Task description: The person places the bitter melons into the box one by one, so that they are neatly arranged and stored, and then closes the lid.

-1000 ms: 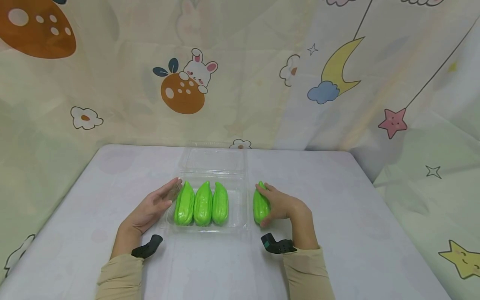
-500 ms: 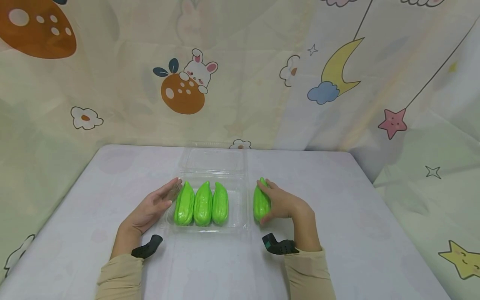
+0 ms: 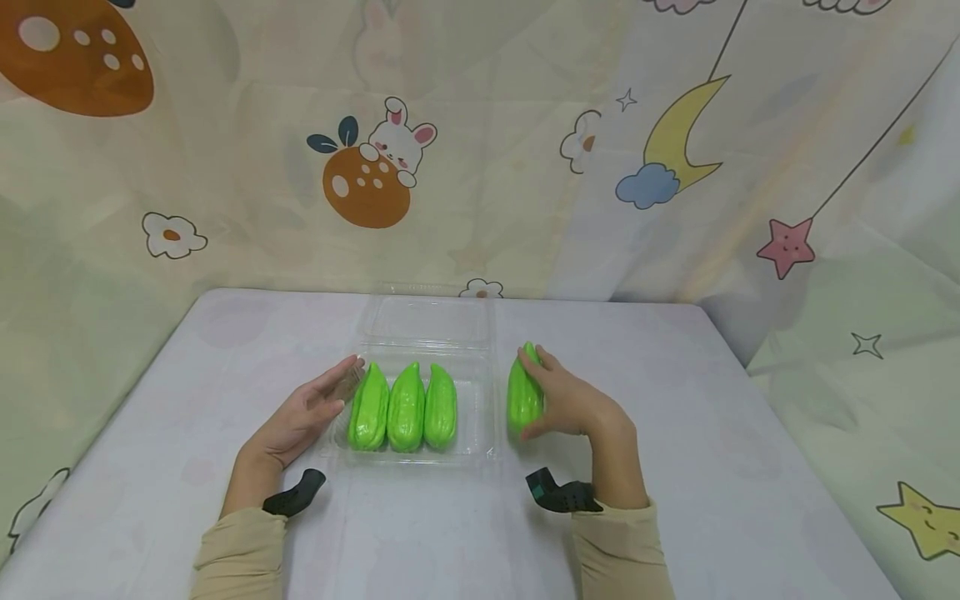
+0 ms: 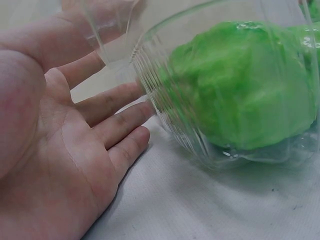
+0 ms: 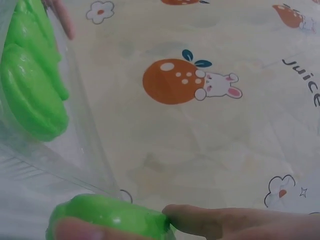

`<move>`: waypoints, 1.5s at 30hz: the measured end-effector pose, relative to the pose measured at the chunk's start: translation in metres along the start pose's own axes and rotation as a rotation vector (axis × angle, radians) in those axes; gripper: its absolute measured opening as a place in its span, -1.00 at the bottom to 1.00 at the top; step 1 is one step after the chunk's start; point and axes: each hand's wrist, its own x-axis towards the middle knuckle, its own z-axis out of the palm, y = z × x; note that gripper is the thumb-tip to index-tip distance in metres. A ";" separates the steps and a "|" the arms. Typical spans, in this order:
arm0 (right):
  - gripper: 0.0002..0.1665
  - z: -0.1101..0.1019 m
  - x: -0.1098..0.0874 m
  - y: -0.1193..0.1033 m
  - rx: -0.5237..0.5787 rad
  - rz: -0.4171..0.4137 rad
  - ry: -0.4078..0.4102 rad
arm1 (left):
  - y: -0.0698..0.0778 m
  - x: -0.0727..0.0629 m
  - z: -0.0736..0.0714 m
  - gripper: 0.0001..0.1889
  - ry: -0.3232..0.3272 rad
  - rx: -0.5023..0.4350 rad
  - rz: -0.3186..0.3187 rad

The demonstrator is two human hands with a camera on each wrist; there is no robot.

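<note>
Three glossy bright green, ridged gourds stand side by side in a clear plastic clamshell box, filling its left and middle; a strip at its right holds none. My left hand rests at the box's left side. In the left wrist view its fingers are extended, fingertips against the ribbed wall. My right hand grips a similar green gourd just right of the box, thumb at the near end and fingers at the far end. In the right wrist view that gourd shows between thumb and finger.
The box's clear lid lies folded back towards the far edge of the white table. Behind hangs a printed cloth. A black wrist camera sits on the left wrist, another on the right.
My right hand and the gourd in it have shifted slightly away from me, and a little to the right. The left hand, box and gourds inside have stayed put.
</note>
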 end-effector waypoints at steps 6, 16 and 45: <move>0.36 -0.003 -0.005 -0.006 -0.017 -0.027 0.028 | 0.000 0.000 0.000 -0.32 -0.003 -0.004 0.001; 0.38 -0.005 -0.006 -0.023 0.015 -0.105 0.066 | 0.000 0.000 0.000 -0.32 0.007 -0.018 -0.009; 0.38 0.022 0.011 -0.047 -0.003 -0.182 0.020 | 0.001 0.000 0.001 -0.32 0.028 -0.017 -0.023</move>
